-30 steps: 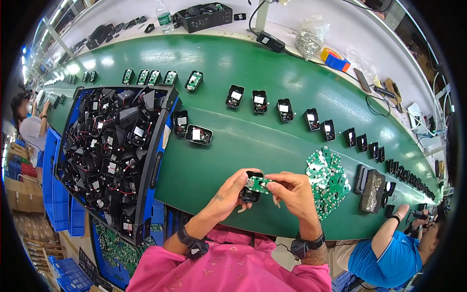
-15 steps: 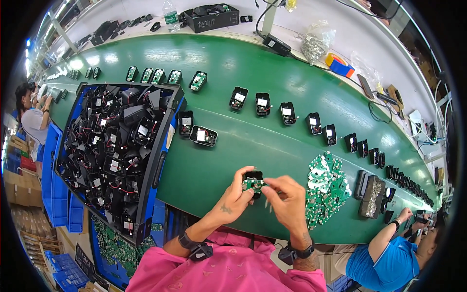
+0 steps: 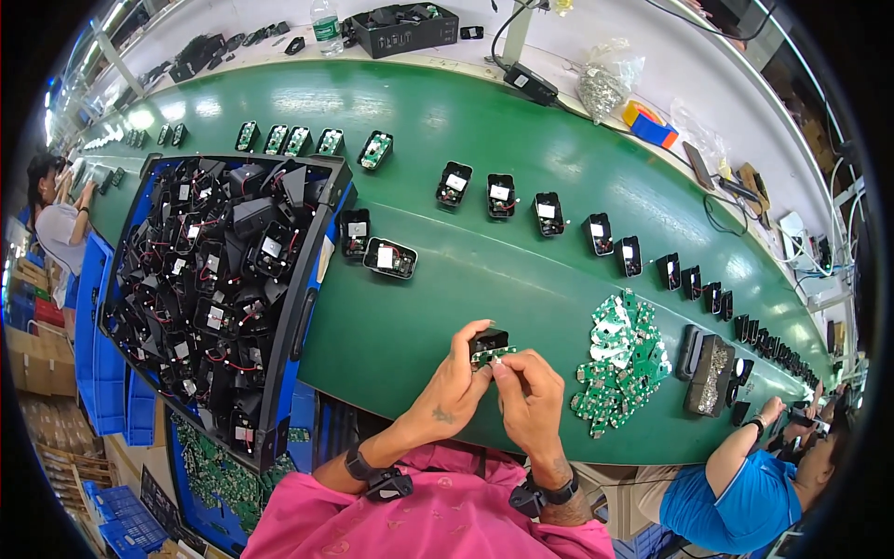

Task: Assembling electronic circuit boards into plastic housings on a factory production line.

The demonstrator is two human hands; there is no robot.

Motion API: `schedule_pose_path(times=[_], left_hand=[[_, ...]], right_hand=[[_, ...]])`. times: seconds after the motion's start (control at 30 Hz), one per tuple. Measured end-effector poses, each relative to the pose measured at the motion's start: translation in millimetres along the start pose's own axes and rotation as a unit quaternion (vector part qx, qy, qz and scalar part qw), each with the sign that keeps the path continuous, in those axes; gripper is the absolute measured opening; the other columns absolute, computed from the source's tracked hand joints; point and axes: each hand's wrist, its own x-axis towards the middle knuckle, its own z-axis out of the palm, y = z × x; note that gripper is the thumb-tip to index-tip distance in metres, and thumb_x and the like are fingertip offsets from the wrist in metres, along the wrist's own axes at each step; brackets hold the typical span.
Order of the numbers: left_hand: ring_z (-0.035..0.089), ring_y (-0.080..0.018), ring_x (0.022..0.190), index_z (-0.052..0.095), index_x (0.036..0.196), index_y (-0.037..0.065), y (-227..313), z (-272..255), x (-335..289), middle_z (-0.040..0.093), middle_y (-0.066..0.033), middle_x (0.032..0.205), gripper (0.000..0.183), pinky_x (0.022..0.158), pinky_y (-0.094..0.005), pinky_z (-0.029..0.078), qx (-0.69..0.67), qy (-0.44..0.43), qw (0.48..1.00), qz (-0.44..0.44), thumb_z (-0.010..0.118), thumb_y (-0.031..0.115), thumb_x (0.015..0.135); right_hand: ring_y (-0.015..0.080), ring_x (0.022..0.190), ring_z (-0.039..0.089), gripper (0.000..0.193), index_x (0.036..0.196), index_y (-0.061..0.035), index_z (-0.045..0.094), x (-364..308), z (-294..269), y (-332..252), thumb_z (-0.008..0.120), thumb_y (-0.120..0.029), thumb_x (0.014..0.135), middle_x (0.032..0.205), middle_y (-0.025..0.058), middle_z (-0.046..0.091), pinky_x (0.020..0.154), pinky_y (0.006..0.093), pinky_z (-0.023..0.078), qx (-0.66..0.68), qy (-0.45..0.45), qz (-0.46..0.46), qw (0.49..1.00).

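Note:
My left hand [image 3: 445,399] is wrapped round a small black plastic case [image 3: 490,338] and a green circuit board [image 3: 492,355] at its near side, just above the table's front edge. The board is seen almost edge-on, tilted against the case. My right hand [image 3: 531,396] has thumb and forefinger pinched at the board's near edge. What lies between those fingertips is too small to make out. To the right of my hands, a loose pile of green circuit boards [image 3: 619,359] lies on the green table [image 3: 400,321].
A blue and black crate [image 3: 312,270] heaped with black cases stands left. Two open cases [image 3: 390,260] lie beside it. Several more run in a row [image 3: 549,215] across the table. A metal-filled tray [image 3: 711,376] sits right, near a co-worker in blue [image 3: 731,494]; another person [image 3: 63,224] works far left.
My right hand has moved left and closed in on the board, beside my left thumb. The board has tipped from face-up to nearly edge-on. The belt-like row of cases has shifted slightly left.

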Motion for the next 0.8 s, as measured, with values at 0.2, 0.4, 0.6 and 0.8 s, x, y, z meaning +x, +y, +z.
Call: schedule_pose_path(times=[0.2,0.4,0.6,0.8], left_hand=[[0.058,-0.0288,0.1,0.022,0.149,0.0,8,-4,-3,0.054,-0.0197,0.116,0.059,0.093,-0.0389,0.045,0.061,0.024,0.996,0.062,0.047,0.0,0.095],[0.053,-0.0455,0.112,0.018,0.152,-0.001,22,-12,-8,0.044,-0.0303,0.133,0.065,0.099,-0.0467,0.043,0.079,-0.044,0.994,0.056,0.049,0.001,0.094],[0.053,-0.0449,0.111,0.018,0.152,-0.001,27,-14,-11,0.045,-0.0293,0.131,0.066,0.096,-0.0459,0.044,0.082,-0.068,0.994,0.031,0.049,0.002,0.094],[0.055,-0.0444,0.104,0.018,0.152,0.001,26,-14,-11,0.048,-0.0278,0.124,0.067,0.093,-0.0469,0.045,0.128,-0.078,0.986,0.073,0.05,0.002,0.093]], right_hand=[[0.0307,0.066,0.06,0.005,0.089,0.0003,0.063,8,-18,-23,0.066,-0.004,0.089,0.077,0.0134,0.061,0.058,0.0377,0.046,-0.116,-0.087,-0.012,0.989],[0.0325,0.067,0.061,0.007,0.087,0.0007,0.063,22,-38,-36,0.065,-0.005,0.087,0.077,0.0139,0.061,0.06,0.0394,0.047,-0.12,-0.178,0.02,0.976],[0.0344,0.068,0.061,0.006,0.087,0.0007,0.063,26,-46,-38,0.064,-0.006,0.088,0.078,0.0153,0.062,0.061,0.041,0.047,-0.125,-0.236,-0.019,0.964],[0.0341,0.066,0.06,0.008,0.085,0.001,0.063,28,-50,-39,0.065,-0.007,0.087,0.076,0.0156,0.061,0.059,0.0409,0.046,-0.102,-0.268,0.002,0.958]])
